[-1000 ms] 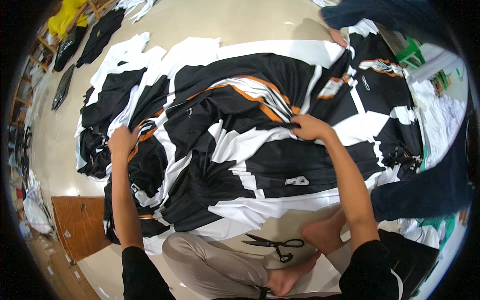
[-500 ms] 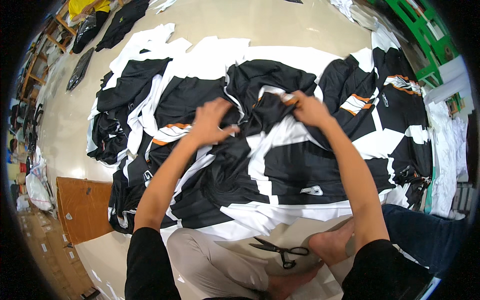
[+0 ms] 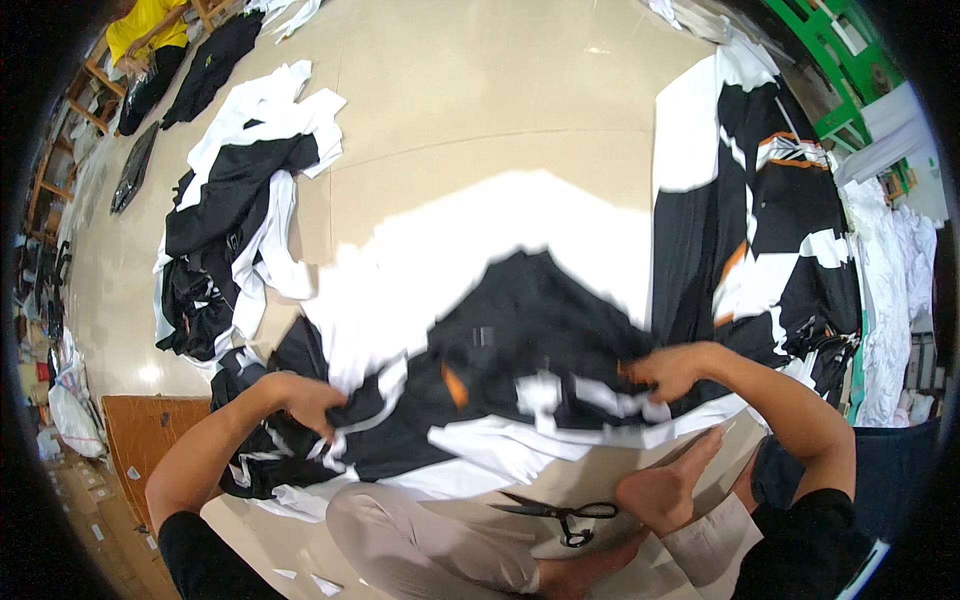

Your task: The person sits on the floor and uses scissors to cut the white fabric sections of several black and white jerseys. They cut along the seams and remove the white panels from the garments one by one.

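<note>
A sheet of black-and-white jersey fabric (image 3: 540, 310) with orange bits billows in front of my knees, blurred by motion. At its left end, my left hand (image 3: 310, 402) is closed on the fabric, fingers pointing down. My right hand (image 3: 672, 372) pinches the sheet's right part, thumb and fingers together. Folds hide the exact grip of both hands. Under and around the sheet lie more black and white jersey pieces, crumpled on the left and near my legs. Black-handled scissors (image 3: 565, 510) rest on the floor between my legs.
On the left lies a heap of black and white garments (image 3: 225, 220), beside a brown cardboard sheet (image 3: 150, 445). More striped jersey fabric (image 3: 780, 210) spreads at the right, near white cloth (image 3: 885, 300) and a green frame (image 3: 850, 60). A person in yellow (image 3: 145, 30) sits far left.
Both hands have moved apart and toward me, drawing the jersey fabric off the middle of the floor. Pale floor now shows between the left heap and the right pieces.
</note>
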The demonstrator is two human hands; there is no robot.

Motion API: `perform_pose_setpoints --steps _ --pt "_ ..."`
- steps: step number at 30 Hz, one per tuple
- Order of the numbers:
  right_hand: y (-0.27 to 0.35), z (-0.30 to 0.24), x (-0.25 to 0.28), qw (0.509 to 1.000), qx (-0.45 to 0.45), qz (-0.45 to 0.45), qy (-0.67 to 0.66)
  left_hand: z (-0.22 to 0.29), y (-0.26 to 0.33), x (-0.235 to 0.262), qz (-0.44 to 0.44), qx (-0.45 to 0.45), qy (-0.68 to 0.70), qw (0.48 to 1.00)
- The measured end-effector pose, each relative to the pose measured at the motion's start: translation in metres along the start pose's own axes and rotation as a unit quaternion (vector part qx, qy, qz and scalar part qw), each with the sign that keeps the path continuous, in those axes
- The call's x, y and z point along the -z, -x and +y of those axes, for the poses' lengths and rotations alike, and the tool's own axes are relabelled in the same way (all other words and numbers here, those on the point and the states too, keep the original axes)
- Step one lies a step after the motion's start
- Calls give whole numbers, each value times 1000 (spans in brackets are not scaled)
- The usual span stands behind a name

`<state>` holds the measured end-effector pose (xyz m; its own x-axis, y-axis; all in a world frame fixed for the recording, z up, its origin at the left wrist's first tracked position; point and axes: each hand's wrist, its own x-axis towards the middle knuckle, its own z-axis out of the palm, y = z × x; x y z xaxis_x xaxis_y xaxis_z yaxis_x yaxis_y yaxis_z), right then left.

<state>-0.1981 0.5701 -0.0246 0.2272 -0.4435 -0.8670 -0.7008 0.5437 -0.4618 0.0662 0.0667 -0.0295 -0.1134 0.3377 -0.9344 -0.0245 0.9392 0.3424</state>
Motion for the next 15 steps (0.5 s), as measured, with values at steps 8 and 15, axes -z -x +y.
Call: perform_pose_setpoints --steps 8,15 --pt "5 80 247 601 50 768 -218 -187 26 238 782 256 89 562" --pt "-29 24 223 577 6 815 57 -86 -35 243 807 29 53 587"
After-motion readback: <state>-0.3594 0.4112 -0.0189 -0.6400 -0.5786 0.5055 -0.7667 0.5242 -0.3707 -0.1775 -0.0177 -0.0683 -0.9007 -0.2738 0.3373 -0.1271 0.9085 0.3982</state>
